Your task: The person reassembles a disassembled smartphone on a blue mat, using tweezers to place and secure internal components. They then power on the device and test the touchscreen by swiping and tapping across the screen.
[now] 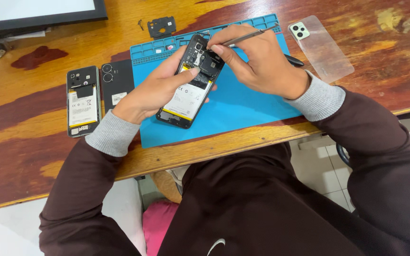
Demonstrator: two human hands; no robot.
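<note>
My left hand [155,90] holds an opened black phone [191,85] with its back removed, its white battery and circuit parts showing, tilted over the blue work mat [243,109]. The left thumb lies across the battery. My right hand [257,61] grips thin metal tweezers [245,37], whose tip touches the phone's upper board near the camera area. Both wrists wear grey cuffs on dark maroon sleeves.
A second opened phone [82,100] and a black back cover [117,80] lie left of the mat on the wooden table [34,142]. A clear case with a pale camera block [320,46] lies at the right. A small black bracket [161,26] and a dark-framed screen [39,14] sit at the back.
</note>
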